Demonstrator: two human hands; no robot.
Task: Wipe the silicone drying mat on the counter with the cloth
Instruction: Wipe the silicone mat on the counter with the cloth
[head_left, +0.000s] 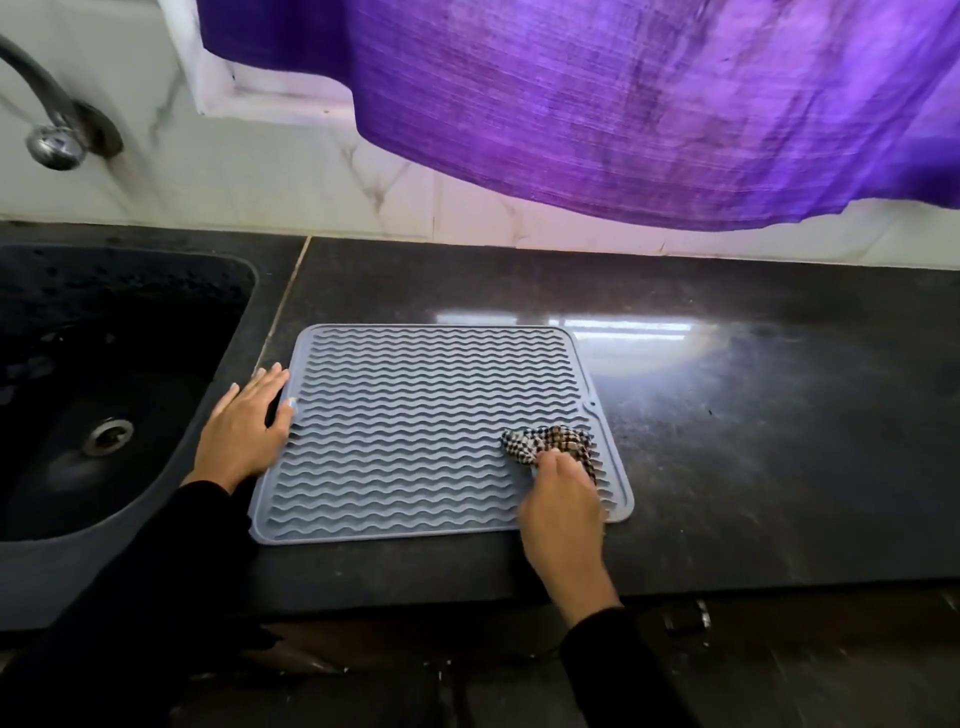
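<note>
A grey silicone drying mat (415, 415) with wavy ridges lies flat on the dark counter (753, 415). My right hand (563, 504) presses a bunched black-and-white checked cloth (545, 441) onto the mat's near right part, fingers closed on it. My left hand (247, 426) rests flat, fingers apart, on the counter at the mat's left edge, its thumb touching the mat's rim.
A dark sink (78, 389) with a metal drain lies left of the mat, and a metal tap (52, 130) is above it on the tiled wall. A purple curtain (623, 104) hangs over the back of the counter. The counter's front edge runs below my hands.
</note>
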